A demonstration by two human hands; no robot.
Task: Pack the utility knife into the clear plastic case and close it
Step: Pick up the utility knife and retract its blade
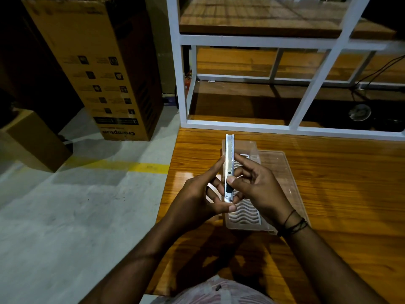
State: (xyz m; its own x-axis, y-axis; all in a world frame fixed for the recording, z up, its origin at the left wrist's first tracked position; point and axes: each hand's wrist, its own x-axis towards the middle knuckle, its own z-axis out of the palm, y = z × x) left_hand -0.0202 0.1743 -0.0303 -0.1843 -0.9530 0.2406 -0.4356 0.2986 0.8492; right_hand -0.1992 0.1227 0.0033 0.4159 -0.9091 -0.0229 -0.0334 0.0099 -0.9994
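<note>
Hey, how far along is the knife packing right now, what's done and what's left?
Done: the clear plastic case lies open on the wooden table, its ribbed tray exposed. In hand: the left hand and right hand both hold the utility knife above the tray, with no blade seen sticking out. Left: lay the knife in the tray, fold the lid over and close it.

Dim, warm light; glare on the table point(188, 172), dark bowed corners.
</note>
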